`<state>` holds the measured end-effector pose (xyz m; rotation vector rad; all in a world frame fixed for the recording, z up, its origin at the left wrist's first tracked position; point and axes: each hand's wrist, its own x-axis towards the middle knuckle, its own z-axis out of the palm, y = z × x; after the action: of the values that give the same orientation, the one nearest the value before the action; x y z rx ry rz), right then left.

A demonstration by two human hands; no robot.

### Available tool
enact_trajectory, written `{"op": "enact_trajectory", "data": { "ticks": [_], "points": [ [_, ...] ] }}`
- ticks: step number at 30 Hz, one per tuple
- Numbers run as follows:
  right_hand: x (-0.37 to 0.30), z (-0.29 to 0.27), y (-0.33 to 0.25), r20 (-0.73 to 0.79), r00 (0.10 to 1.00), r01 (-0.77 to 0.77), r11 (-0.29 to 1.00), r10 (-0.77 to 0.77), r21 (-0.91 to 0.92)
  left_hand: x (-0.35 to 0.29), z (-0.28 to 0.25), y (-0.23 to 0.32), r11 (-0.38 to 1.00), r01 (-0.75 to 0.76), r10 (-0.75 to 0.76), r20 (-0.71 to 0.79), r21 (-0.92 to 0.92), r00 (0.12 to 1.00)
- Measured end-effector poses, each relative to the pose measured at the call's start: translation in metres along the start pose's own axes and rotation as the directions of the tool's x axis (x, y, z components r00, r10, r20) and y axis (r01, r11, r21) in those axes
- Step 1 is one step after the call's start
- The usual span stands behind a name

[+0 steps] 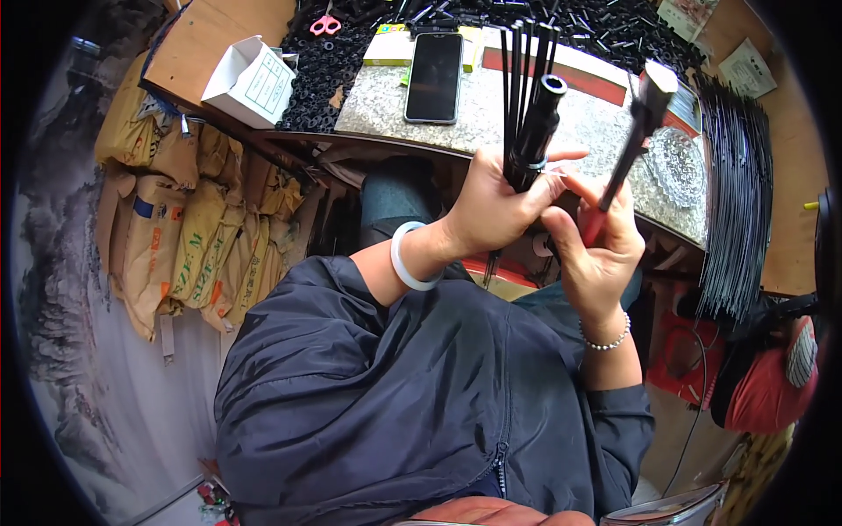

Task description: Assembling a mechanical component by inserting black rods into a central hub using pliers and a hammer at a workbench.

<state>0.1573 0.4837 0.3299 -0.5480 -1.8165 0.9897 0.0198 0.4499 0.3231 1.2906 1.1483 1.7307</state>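
Note:
My left hand is closed round a black tube with thin black rods alongside it, like a folded umbrella frame. The tube's round open end points up and away. In my right hand is a hammer with a red grip, a dark shaft and a pale, shiny, slightly blurred head raised at the upper right. The fingers of both hands almost meet beside the tube. A thin pale strip shows there among the fingertips; I cannot tell what it is.
On the bench, a phone lies on a speckled board. Around it are a white box, pink scissors, heaped small black parts and a glass dish. Long thin rods hang over the right edge. Sacks stand left.

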Motion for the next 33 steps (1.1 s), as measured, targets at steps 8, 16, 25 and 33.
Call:
{"op": "enact_trajectory", "data": {
  "ticks": [8, 16, 25, 33],
  "points": [
    [0.003, 0.005, -0.002, -0.055, 0.997, -0.055, 0.998, 0.057, 0.039, -0.005, 0.002, -0.007, 0.994, -0.027, 0.018, 0.087, 0.106, 0.996],
    [0.004, -0.001, -0.005, 0.011, 0.996, -0.087, 0.991, 0.086, 0.101, -0.002, 0.001, -0.013, 0.962, -0.245, 0.23, 0.127, 0.12, 0.965],
    [0.0, -0.024, -0.01, 0.043, 0.998, 0.048, 0.949, -0.036, -0.311, -0.002, 0.005, -0.009, 0.978, -0.172, 0.182, -0.079, 0.116, 0.98],
    [-0.003, -0.067, -0.029, 0.279, 0.958, 0.247, 0.671, -0.062, -0.699, 0.004, -0.017, 0.008, 0.996, 0.059, -0.052, -0.11, 0.062, 0.993]
  ]
}}
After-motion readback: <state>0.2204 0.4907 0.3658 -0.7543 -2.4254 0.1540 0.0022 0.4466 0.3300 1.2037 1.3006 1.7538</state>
